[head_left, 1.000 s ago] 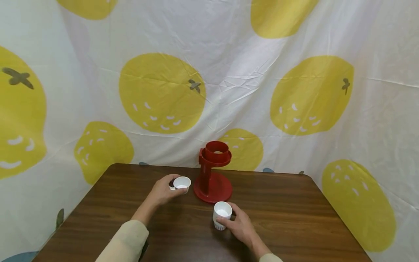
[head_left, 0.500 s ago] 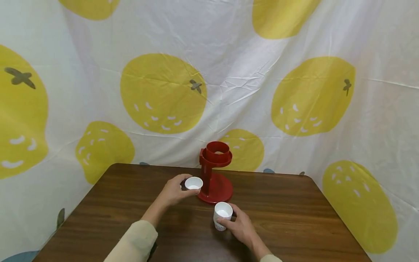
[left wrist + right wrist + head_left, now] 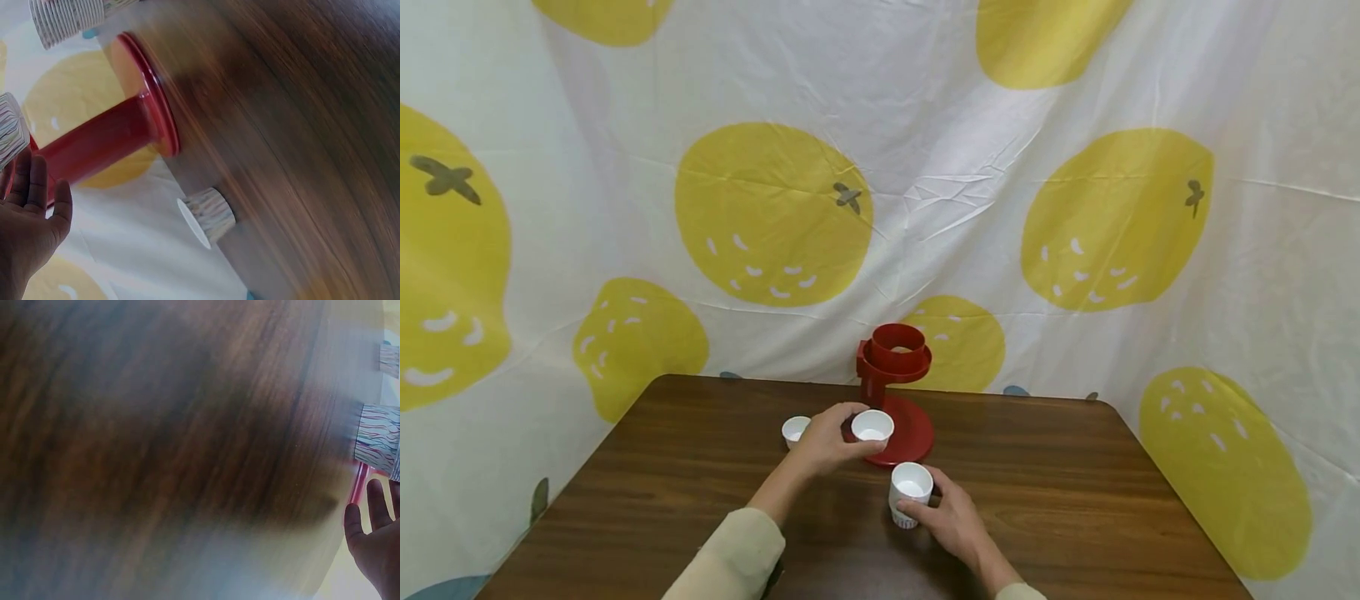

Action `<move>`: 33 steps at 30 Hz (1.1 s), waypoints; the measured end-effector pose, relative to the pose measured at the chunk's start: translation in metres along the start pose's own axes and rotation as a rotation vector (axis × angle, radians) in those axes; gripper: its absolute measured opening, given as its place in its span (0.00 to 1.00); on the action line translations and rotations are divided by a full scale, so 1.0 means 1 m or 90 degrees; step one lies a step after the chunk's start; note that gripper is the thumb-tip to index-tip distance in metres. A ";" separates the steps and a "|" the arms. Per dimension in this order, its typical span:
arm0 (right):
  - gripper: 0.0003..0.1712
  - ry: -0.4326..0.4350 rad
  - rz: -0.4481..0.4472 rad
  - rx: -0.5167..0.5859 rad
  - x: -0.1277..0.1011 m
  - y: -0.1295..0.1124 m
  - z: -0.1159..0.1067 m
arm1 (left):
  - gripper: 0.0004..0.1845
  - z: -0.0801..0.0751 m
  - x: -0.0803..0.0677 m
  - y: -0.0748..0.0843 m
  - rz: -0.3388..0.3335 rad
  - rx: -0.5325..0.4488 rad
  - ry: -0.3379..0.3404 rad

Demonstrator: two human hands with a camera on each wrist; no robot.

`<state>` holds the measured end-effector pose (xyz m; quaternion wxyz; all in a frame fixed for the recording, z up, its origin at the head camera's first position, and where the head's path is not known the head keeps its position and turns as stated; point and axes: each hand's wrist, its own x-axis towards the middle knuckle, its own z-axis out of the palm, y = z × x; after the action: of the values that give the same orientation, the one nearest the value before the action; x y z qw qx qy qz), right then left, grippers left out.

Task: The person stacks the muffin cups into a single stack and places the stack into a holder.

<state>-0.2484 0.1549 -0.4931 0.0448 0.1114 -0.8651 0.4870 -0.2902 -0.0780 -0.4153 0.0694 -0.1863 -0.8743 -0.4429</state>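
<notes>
My left hand (image 3: pixel 827 446) holds a small white paper cup (image 3: pixel 872 427) by its sides, in front of the red stand (image 3: pixel 913 429). My right hand (image 3: pixel 953 515) grips a stack of paper cups (image 3: pixel 904 493) nearer the front. The stack's side, with wavy coloured lines, shows in the right wrist view (image 3: pixel 377 434). Another paper cup (image 3: pixel 795 429) stands upright on the table, left of the stand and partly behind my left hand. In the left wrist view the held cup (image 3: pixel 11 131) is cut by the edge, well apart from the standing cup (image 3: pixel 215 214).
The red stand has a round base, a post and a ring (image 3: pixel 901 354) at its top with a cylinder in it. Brown wood-grain table (image 3: pixel 1060 483) lies under everything. A cloth with yellow lemons (image 3: pixel 925 100) hangs behind the table's far edge.
My left hand has moved right with its cup, to in front of the stand's base. The standing cup, mostly hidden before, now shows behind it. My right hand stays in place.
</notes>
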 end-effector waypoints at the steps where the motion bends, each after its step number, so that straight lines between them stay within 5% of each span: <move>1: 0.36 0.000 -0.002 -0.001 0.000 0.000 0.000 | 0.34 0.001 0.000 0.001 0.002 0.005 -0.003; 20: 0.36 -0.013 0.007 0.010 -0.001 0.000 0.000 | 0.33 0.030 0.002 0.011 0.069 0.029 -0.055; 33: 0.35 -0.016 0.003 0.011 0.000 0.003 -0.001 | 0.33 0.048 -0.001 0.016 0.049 0.031 -0.084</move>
<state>-0.2490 0.1568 -0.4953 0.0316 0.1158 -0.8615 0.4934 -0.2809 -0.0315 -0.4324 0.0333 -0.2467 -0.8797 -0.4052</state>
